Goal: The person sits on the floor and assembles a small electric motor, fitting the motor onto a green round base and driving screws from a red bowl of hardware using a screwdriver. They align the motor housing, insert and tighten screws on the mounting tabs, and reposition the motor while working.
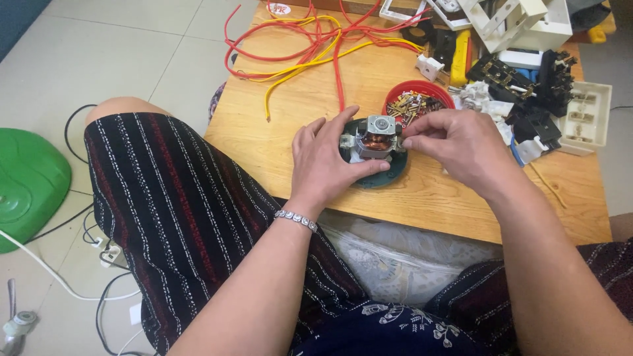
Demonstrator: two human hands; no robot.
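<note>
A small electric motor [376, 138] with copper windings and a grey metal frame sits on a dark green round base [386, 175] on the low wooden table [428, 204]. My left hand [324, 160] cups the motor and the base from the left, thumb along the front rim. My right hand [459, 142] pinches at the right side of the motor with its fingertips; what they pinch is too small to tell. A bracelet is on my left wrist.
A red bowl [397, 94] of small metal parts stands just behind the motor. Red and yellow wires [316, 46] sprawl over the far left of the table. Black and white switch and socket parts [534, 86] pile up at the right. A green object [26, 184] and cables lie on the floor.
</note>
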